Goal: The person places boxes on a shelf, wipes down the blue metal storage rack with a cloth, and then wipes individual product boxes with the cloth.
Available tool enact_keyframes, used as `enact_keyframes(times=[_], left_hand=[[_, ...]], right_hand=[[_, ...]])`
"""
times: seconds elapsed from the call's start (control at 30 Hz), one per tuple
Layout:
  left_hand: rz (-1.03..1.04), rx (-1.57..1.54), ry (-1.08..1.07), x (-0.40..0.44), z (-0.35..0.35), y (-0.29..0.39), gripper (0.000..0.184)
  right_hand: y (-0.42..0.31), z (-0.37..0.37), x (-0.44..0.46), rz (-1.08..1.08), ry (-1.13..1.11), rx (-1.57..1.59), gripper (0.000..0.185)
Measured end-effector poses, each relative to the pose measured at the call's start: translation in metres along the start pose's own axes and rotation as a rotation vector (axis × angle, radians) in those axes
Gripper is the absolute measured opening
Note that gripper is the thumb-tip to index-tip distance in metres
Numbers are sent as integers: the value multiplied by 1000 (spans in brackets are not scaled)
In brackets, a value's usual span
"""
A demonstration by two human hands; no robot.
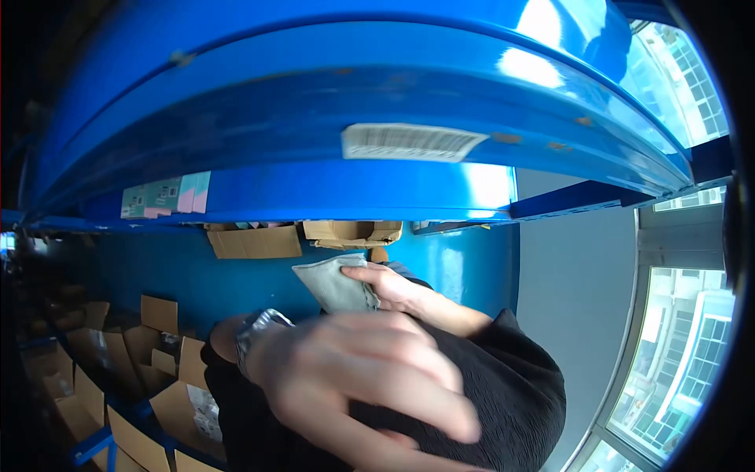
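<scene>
A blue shelf (259,110) spans the space ahead; beneath it, nearest the camera, the blurred left hand (354,366) is loosely spread, nothing visible in it. The right hand (389,286) is closed, thumb on top, round 1 side of a grey cloth (330,285), which lies beyond the left hand, 1 corner pointing left, its long axis unclear.

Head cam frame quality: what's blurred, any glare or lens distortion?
Head view: left hand heavily blurred, probably motion; right hand and grey cloth item noticeably sharper; barcode label smeared; white glare patches on the blue shelf; wide-angle distortion bows the shelf's edge, corners dark; bright window at right.
</scene>
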State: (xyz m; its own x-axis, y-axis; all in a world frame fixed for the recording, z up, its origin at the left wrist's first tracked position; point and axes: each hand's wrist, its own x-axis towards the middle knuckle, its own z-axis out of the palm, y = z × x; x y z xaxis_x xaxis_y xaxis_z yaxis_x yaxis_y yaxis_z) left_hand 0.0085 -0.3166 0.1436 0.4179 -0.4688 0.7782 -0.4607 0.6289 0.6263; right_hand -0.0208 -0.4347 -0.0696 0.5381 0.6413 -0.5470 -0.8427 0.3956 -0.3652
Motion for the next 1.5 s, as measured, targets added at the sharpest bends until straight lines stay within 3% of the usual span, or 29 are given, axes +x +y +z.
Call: enact_keyframes(times=[0.03,0.1,0.17,0.2,0.27,0.33,0.37,0.43,0.63,0.77,0.83,0.87,0.93,1.1,1.27,1.43,1.5], left_hand=[[39,13,10,-3,-11,-9,13],[-138,159,176,-56,-41,-30,13],[-439,200,484,-108,-74,-62,32],[-582,372,528,-132,-91,-77,44],[-625,667,712,-170,-110,-110,31],[-621,828,649,-183,-123,-130,27],[-611,984,598,-187,-129,-138,23],[-571,1287,487,-186,-136,-151,17],[-388,1598,430,-171,-117,-173,12],[-199,1632,385,-162,-111,-176,11],[-186,1620,387,-157,-106,-178,11],[-173,1624,393,-152,-102,-183,11],[-168,1633,409,-148,-94,-186,10],[-172,1658,422,-167,-104,-174,10],[-432,1704,506,-209,-122,-184,10],[-249,1525,518,-162,-103,-171,13],[-254,1573,510,-171,-108,-169,14]], right_hand=[[-6,-3,-11,-9,-3,2,44],[-17,-12,-43,-251,166,-85,45],[-21,-22,-79,-539,393,-199,43],[-33,-19,-105,-584,528,-361,42],[-39,-34,-113,-1151,395,-476,45],[-64,-55,-118,-1363,676,-1258,55],[-67,-64,-109,-1367,686,-1250,55],[-64,-89,-87,-1007,1035,-1547,66],[-58,-112,-50,-915,1185,-1745,73],[-30,-140,-11,-859,1205,-2412,75],[-57,-84,-23,-1226,1087,-1885,72],[-63,-82,-21,-1233,1103,-1879,72],[-66,-79,-20,-1236,825,-1766,68],[-56,-62,-25,-1219,728,-1804,66],[-56,-71,-43,-1091,941,-1758,67],[-56,-112,-54,-974,1213,-1752,74],[-55,-113,-60,-942,1225,-1765,74]])
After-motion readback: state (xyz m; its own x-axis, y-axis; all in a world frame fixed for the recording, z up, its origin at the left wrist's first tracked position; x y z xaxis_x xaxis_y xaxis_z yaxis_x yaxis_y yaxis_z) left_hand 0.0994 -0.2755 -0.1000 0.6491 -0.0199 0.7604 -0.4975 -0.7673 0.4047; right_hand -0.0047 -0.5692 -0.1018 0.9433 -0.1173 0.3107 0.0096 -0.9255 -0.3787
